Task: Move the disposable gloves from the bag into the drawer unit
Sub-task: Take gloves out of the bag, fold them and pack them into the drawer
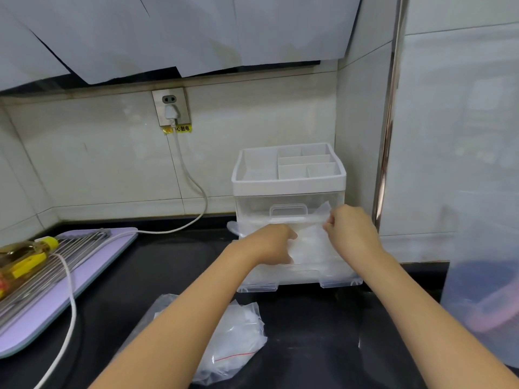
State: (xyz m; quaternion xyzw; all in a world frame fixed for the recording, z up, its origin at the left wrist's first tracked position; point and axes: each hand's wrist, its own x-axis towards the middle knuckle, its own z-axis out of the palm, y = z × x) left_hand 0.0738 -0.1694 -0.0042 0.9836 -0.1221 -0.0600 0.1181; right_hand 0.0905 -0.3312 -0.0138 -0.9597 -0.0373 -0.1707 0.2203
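While both arms reach forward over the black table (309, 332), the hands meet at the drawer unit (289, 192) in the back right corner. Its lower drawer (300, 276) is pulled out toward the person, and its front edge sticks out past the unit. The clear gloves (309, 245) lie in this open drawer, with a bit poking out over the unit's left side. The left hand (269, 242) lies flat on the gloves with fingers spread. The right hand (351, 228) is pinched together on a thin edge of the gloves, up near the top drawer's handle (288, 210). The bag (236, 341) lies on the table nearer the person, partly under the left arm, well apart from the drawer. The wall stands just beside the unit on the right. To the left the table is bare up to a purple board (84, 276), where a rack (56, 262), an oil bottle (25, 259) and a white cord (71, 304) lie.
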